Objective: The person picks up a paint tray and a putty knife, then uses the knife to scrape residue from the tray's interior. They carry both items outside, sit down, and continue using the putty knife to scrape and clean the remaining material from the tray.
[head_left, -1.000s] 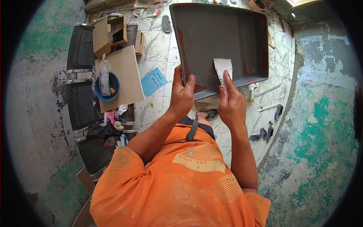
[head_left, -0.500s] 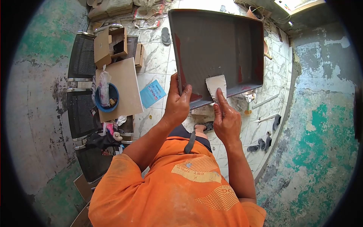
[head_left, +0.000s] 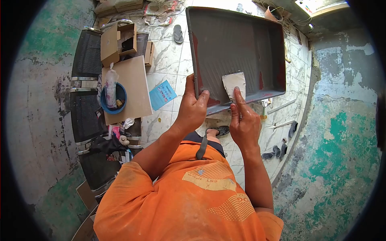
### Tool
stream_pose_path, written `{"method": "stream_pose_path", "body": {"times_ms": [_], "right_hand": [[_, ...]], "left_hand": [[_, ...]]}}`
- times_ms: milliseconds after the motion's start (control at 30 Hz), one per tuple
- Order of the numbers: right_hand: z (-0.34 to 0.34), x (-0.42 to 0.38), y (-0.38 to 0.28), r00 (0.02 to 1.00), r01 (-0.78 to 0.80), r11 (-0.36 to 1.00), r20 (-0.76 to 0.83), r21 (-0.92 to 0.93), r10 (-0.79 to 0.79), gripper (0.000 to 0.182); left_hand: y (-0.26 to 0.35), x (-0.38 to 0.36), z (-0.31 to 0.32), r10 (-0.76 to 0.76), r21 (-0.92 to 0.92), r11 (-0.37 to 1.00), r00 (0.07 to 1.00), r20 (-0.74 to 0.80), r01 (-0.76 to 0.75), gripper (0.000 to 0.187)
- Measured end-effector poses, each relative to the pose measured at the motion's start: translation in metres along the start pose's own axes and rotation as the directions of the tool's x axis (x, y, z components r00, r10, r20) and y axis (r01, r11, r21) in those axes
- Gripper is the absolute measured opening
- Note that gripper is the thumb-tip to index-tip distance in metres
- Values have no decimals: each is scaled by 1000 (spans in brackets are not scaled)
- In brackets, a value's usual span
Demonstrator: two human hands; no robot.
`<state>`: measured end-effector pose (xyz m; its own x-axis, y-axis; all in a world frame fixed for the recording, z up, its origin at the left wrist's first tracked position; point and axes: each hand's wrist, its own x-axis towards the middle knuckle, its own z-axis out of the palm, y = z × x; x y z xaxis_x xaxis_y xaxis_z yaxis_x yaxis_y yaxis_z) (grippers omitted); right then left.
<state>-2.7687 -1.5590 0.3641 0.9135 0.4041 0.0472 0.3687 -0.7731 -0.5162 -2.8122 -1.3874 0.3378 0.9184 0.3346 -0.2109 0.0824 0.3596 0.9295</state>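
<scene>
While your left hand (head_left: 194, 110) is gripping the grey tray (head_left: 237, 40) at its near-left corner, your right hand (head_left: 245, 124) is holding the white card (head_left: 232, 81), index finger on its face. The card is projecting beyond that fingertip, over the tray's inside. Beyond, a sandal (head_left: 178, 34) is lying.

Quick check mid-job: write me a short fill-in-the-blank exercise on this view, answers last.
The right hand holds a flat piece coloured ____.
In this view, the left hand grips the tray by its ____ side.
The leaflet on the floor is mainly ____.
The shirt is ____.

Missing words: white; left; blue; orange.
</scene>
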Motion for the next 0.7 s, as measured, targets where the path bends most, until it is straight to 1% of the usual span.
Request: {"method": "stream_pose_path", "body": {"times_ms": [67,100,167,200,233,267,300,367,433,500,567,633,700], "right_hand": [[-2,-2,-4,1000,5,1000,14,-4,-5,45],[-5,-3,-6,1000,10,1000,20,-2,-10,45],[-13,-8,-9,999,9,997,41,-74,-6,44],[-18,-12,-10,998,3,992,67,-126,5,44],[-19,-11,-10,998,6,992,66,-127,3,44],[-21,-12,-10,997,29,992,74,-121,-20,44],[-22,-13,-9,996,49,992,83,-116,-40,44],[-14,-9,-8,995,51,991,87,-125,-40,44],[-4,-5,-7,995,100,995,13,-23,-100,44],[-2,-7,-13,996,87,996,19,-5,-87,45],[0,-9,-15,998,68,998,19,7,-68,45],[2,-10,-15,998,70,996,-10,47,-70,45],[-2,-6,-25,998,60,997,-18,43,-59,45]], "left_hand": [[0,-2,-4,4,14,1000,1000,-18,-4,44],[4,0,-7,12,-17,1000,999,-36,-12,43],[6,6,-18,23,-43,999,998,-53,-26,41],[4,9,-22,81,5,997,994,-71,-81,40],[5,11,-25,139,51,990,986,-86,-135,39],[7,10,-27,103,7,995,992,-69,-103,39],[13,7,-26,96,4,995,993,-67,-96,39],[22,6,-25,-7,-9,1000,999,-33,6,38],[22,3,-24,8,1,1000,999,-37,-8,39],[20,-3,-25,8,13,1000,999,-48,-7,41],[15,-6,-24,54,83,995,997,-52,-49,42],[9,-5,-25,39,58,998,999,-34,-37,42],[8,-12,-22,30,32,999,999,-21,-29,43]]}}
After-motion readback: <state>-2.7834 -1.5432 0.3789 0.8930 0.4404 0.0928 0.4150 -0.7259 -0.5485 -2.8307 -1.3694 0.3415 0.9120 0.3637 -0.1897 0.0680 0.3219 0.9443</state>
